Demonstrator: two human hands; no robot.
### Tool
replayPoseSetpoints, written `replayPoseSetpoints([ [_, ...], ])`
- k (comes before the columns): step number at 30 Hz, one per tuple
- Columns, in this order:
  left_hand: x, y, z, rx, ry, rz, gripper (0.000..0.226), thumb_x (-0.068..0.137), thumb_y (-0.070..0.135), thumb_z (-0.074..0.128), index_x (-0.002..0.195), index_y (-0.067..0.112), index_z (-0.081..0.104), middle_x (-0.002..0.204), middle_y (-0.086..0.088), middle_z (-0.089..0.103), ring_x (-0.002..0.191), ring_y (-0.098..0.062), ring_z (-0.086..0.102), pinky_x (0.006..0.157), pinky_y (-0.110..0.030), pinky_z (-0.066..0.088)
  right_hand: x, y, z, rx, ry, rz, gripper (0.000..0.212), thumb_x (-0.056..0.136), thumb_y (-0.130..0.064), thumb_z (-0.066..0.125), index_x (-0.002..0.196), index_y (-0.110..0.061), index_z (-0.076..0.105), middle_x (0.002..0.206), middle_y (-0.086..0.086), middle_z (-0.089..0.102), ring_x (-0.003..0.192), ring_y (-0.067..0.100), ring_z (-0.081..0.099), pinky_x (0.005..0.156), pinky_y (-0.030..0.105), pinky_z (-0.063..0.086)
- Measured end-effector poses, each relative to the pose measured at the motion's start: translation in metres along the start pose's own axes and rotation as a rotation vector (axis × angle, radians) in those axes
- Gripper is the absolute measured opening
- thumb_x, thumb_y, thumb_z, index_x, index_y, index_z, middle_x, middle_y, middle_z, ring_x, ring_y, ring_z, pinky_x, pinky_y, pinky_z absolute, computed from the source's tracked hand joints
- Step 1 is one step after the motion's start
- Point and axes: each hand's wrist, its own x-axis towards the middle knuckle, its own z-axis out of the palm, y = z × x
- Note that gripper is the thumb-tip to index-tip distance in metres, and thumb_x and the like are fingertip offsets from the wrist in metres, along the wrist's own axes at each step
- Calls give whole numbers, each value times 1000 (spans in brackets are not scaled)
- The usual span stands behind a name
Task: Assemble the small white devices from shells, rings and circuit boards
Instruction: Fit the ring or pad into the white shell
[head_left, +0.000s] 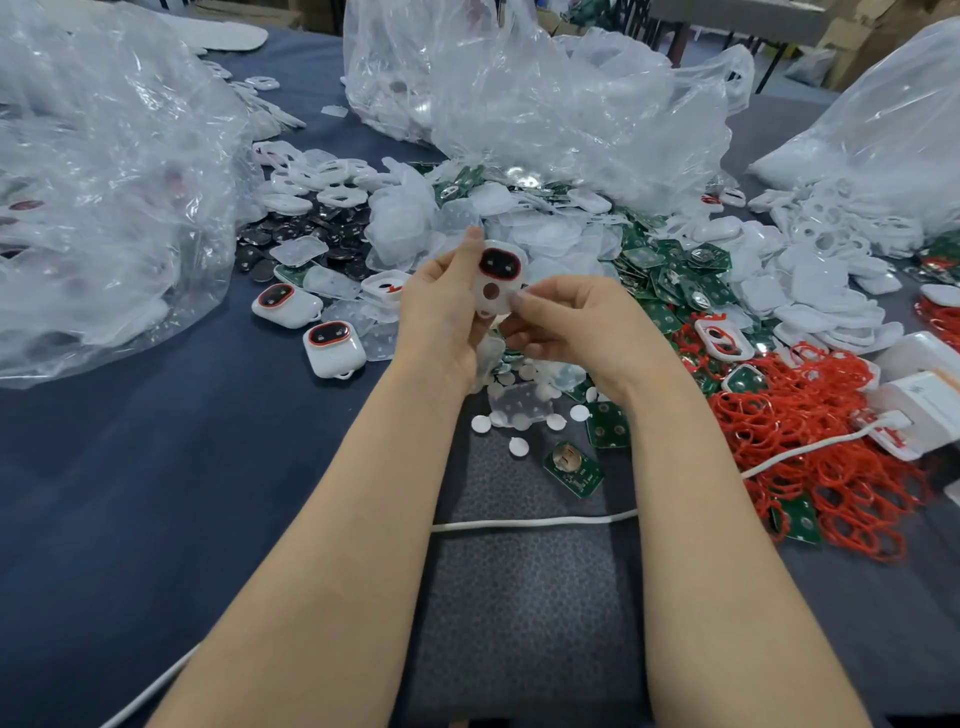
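Head view: a dark blue tablecloth (156, 467) lies heaped with green boards (675, 283), red rings (831, 447) and clear plastic bags (545, 104), with cardboard boxes (883, 31) behind. Above it the left hand (441, 306) grips a white shell (496, 283), and the right hand (566, 322) pinches its lower edge.

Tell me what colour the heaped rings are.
Red; the rings show best in the head view.

One white shell (496, 283) held up; left of it two finished devices (287, 305) (334, 349); beyond it three clear bags (104, 182) (519, 104) (883, 119); right of it red rings (810, 415) and green boards (675, 280) heaped past counting; nearer than it one white cable (535, 521).
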Motion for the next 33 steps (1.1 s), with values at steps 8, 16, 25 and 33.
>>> replayPoseSetpoints([
  [8,-1,-1,0,61,-24,20,20,92,28,64,81,12,58,73,-3,64,60,-12,59,52,-20,50,0,-3,-1,97,0,0,4,88,-7,64,86,-10,63,72,-1,72,64,11,68,62,19,55],
  [16,-3,-2,1,100,-75,20,15,94,26,60,97,11,59,80,-3,64,71,-15,61,61,-22,53,3,0,-4,119,119,-9,4,87,-9,67,91,-10,65,74,-1,72,60,9,64,59,19,52],
  [25,-7,-9,7,343,-106,155,14,99,25,51,89,20,61,87,0,65,88,-19,63,93,-36,53,1,-6,2,-188,354,-209,11,84,-18,70,81,-27,64,69,-5,62,62,7,57,59,23,51],
  [33,-5,-7,5,132,-212,-15,29,102,19,46,79,6,57,55,4,63,58,-9,63,58,-19,52,0,-6,19,-618,267,-307,22,92,-27,58,110,-23,71,84,-1,51,69,4,45,65,19,36],
])
